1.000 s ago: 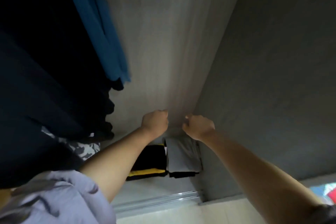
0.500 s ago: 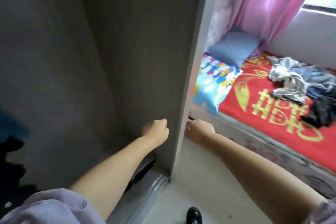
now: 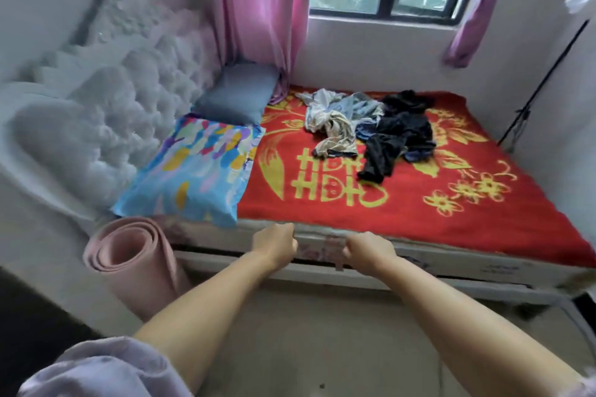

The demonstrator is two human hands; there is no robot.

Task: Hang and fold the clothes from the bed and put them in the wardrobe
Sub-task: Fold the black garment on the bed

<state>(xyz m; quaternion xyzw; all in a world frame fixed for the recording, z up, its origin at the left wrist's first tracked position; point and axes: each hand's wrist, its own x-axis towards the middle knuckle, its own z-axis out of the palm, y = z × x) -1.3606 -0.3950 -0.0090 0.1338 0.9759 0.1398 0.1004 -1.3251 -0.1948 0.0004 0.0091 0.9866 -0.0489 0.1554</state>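
Red blanket (image 3: 403,203) with gold print covers the bed (image 3: 371,271). Clothes pile (image 3: 364,126) sits crumpled near the far edge of the bed, roughly mid-width: pale garments on the left side of the heap, black ones on the right, one black piece trailing toward the bed's middle. Both arms are stretched forward over the floor. Left hand (image 3: 274,243) and right hand (image 3: 369,250) hang in front of the bed's near edge, fingers curled in, clenched on nothing. Clothes are well apart from both hands, across most of the blanket, no contact. Blue patterned pillow (image 3: 190,171) and grey pillow (image 3: 238,92) lie at the headboard end. Rolled pink mat (image 3: 135,264) stands by the near left corner.
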